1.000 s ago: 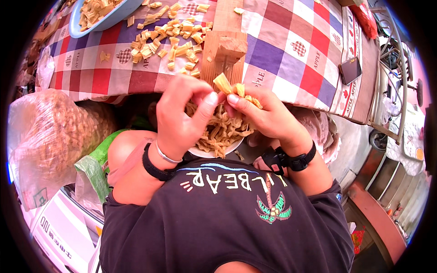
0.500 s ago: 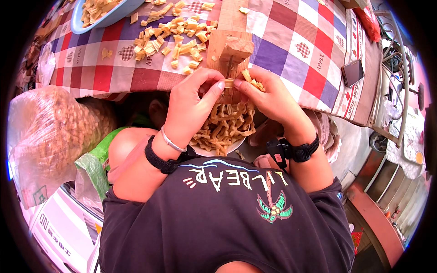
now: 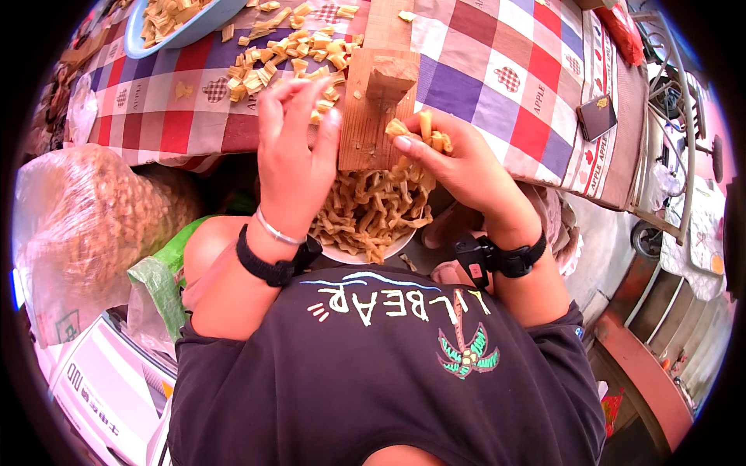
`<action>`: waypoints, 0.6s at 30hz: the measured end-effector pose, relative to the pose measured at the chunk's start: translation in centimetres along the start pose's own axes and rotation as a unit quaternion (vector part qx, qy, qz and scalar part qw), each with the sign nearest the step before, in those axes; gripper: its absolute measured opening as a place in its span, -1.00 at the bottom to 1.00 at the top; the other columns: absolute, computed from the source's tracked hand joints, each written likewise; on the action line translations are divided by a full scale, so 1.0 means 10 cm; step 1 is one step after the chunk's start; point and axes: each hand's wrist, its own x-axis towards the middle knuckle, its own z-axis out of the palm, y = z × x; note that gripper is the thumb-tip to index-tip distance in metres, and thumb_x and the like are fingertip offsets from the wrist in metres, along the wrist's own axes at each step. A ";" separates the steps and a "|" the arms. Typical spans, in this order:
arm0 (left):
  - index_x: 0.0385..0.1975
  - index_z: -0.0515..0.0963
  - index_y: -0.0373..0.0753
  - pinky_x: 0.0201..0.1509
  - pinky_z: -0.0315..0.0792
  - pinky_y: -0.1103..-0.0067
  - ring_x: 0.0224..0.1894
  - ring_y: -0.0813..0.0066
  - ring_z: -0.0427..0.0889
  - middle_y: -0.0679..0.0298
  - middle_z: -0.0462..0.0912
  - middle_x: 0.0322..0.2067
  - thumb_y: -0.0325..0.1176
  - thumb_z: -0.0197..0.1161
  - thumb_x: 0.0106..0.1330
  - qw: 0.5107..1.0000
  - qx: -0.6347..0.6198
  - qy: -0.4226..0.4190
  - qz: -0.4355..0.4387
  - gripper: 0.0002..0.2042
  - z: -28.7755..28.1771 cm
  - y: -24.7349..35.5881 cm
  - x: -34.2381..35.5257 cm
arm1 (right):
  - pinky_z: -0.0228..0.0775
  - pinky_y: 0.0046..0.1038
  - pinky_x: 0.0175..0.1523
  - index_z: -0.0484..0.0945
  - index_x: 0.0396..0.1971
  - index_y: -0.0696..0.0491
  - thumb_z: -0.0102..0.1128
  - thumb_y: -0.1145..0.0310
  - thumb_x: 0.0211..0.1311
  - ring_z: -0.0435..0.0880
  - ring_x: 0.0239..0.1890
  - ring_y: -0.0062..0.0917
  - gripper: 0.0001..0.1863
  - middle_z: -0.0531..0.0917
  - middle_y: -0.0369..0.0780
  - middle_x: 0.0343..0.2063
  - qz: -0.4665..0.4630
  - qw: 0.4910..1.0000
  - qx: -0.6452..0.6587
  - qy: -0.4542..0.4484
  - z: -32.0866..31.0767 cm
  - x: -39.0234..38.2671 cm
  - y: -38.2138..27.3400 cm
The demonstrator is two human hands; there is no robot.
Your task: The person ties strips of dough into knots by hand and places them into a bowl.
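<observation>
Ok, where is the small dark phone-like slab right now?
In the head view the dark slab lies flat on the checked tablecloth at the upper right, near the table's right edge, well right of the wooden block and the right hand.

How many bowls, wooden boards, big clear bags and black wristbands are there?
Bowls: 2, a blue bowl and a white bowl of tan strips
Wooden boards: 1
Big clear plastic bags: 1
Black wristbands: 2, left, right
Total: 6

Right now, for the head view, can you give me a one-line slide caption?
Right hand pinches tan strips beside a wooden block on the checked tablecloth; left hand is raised, open, above the bowl of strips.
</observation>
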 end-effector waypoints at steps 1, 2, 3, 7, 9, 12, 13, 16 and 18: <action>0.15 0.51 -0.28 0.10 0.48 0.44 0.00 0.26 0.59 0.10 0.52 -0.01 -0.44 0.17 0.42 0.999 -0.031 -0.032 -0.003 -0.68 -0.05 0.07 -0.05 | 0.41 -0.61 -0.20 0.62 -0.16 0.11 0.22 0.24 0.45 0.54 -0.34 -0.73 -0.77 0.65 -0.38 -0.32 0.003 0.999 0.036 -0.014 -0.01 -0.03 -0.05; 0.16 0.50 -0.29 0.12 0.46 0.47 -0.01 0.32 0.58 0.13 0.54 -0.04 -0.39 0.17 0.45 0.986 -0.122 -0.113 -0.022 -0.67 -0.06 0.10 -0.10 | 0.40 -0.62 -0.20 0.62 -0.16 0.10 0.22 0.23 0.45 0.53 -0.35 -0.75 -0.77 0.65 -0.39 -0.31 0.006 0.997 0.072 -0.028 -0.03 -0.06 -0.10; 0.17 0.48 -0.31 0.13 0.44 0.51 -0.02 0.39 0.58 0.16 0.55 -0.07 -0.34 0.17 0.47 0.957 -0.211 -0.192 -0.042 -0.66 -0.06 0.14 -0.15 | 0.40 -0.64 -0.20 0.62 -0.15 0.09 0.21 0.23 0.46 0.52 -0.35 -0.77 -0.77 0.65 -0.40 -0.31 0.009 0.993 0.108 -0.042 -0.03 -0.08 -0.11; 0.12 0.47 -0.33 -0.12 0.43 0.68 -0.22 0.72 0.52 0.38 0.61 -0.27 -0.26 0.15 0.53 0.808 -0.306 -0.401 -0.306 -0.68 -0.16 0.24 -0.15 | 0.39 -0.68 -0.21 0.61 -0.11 0.11 0.21 0.22 0.47 0.51 -0.32 -0.82 -0.75 0.63 -0.43 -0.36 -0.051 0.988 0.143 0.032 0.01 -0.06 -0.01; 0.07 0.49 -0.32 -0.27 0.36 0.73 -0.35 0.77 0.47 0.44 0.57 -0.42 -0.26 0.17 0.52 0.899 -0.282 -0.264 -0.209 -0.72 -0.09 0.15 -0.19 | 0.40 -0.64 -0.22 0.60 -0.15 0.11 0.22 0.24 0.47 0.51 -0.35 -0.81 -0.77 0.63 -0.42 -0.41 -0.066 0.990 0.094 0.077 0.04 -0.02 0.08; -0.04 0.51 -0.29 -0.23 0.33 0.74 -0.32 0.77 0.44 0.45 0.54 -0.35 -0.33 0.21 0.49 0.909 -0.289 -0.195 -0.228 -0.80 -0.05 0.09 -0.18 | 0.40 -0.61 -0.25 0.57 -0.18 0.12 0.25 0.27 0.44 0.53 -0.37 -0.76 -0.79 0.63 -0.38 -0.46 -0.088 0.989 0.043 0.109 0.09 0.06 0.19; -0.05 0.51 -0.29 -0.22 0.33 0.74 -0.31 0.77 0.44 0.46 0.54 -0.34 -0.34 0.22 0.48 0.907 -0.307 -0.162 -0.238 -0.81 -0.03 0.08 -0.18 | 0.40 -0.62 -0.25 0.56 -0.17 0.10 0.23 0.28 0.45 0.53 -0.36 -0.77 -0.81 0.62 -0.39 -0.43 -0.071 0.991 0.047 0.101 0.08 0.08 0.18; -0.05 0.51 -0.29 -0.20 0.35 0.73 -0.29 0.75 0.47 0.41 0.58 -0.31 -0.38 0.23 0.46 0.921 -0.282 -0.142 -0.228 -0.82 0.06 -0.02 -0.16 | 0.42 -0.61 -0.26 0.54 -0.18 0.09 0.22 0.30 0.45 0.56 -0.37 -0.74 -0.83 0.61 -0.38 -0.41 -0.040 0.993 0.060 0.095 0.08 0.13 0.16; -0.07 0.52 -0.30 -0.22 0.38 0.70 -0.33 0.71 0.50 0.35 0.60 -0.35 -0.38 0.24 0.44 0.943 -0.226 -0.136 -0.202 -0.82 0.13 -0.06 -0.11 | 0.45 -0.55 -0.26 0.54 -0.19 0.15 0.28 0.29 0.40 0.59 -0.38 -0.70 -0.78 0.65 -0.31 -0.47 -0.049 0.990 0.068 0.114 0.10 0.19 0.23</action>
